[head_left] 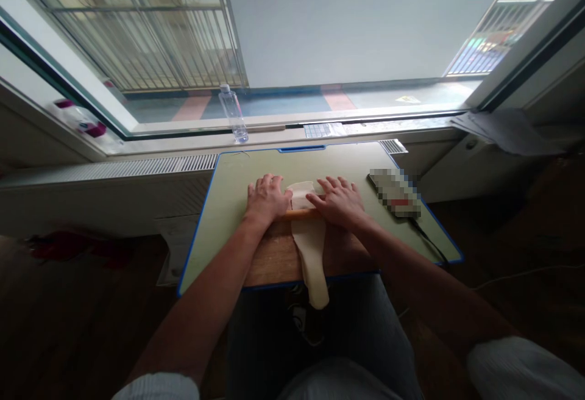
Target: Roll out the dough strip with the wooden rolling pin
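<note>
A wooden rolling pin (301, 214) lies crosswise over a long strip of pale dough (309, 241). Its two ends are hidden under my palms. My left hand (267, 197) rests on the left end, fingers stretched forward and slightly spread. On the other end lies my right hand (337, 199), likewise flat with its fingers extended, thumb pointing inward near the dough. Beneath is a brown wooden board (269, 260). The dough's far end lies between my hands, and its near end hangs over the board's front edge toward my lap.
The board sits on a small green table (210, 217) with blue edging. A phone-like device (395, 192), partly pixelated, lies at the right with a dark strap. On the windowsill stand a clear plastic bottle (233, 113) and, farther left, a white-and-purple bottle (82, 119). Papers (507, 130) lie at right.
</note>
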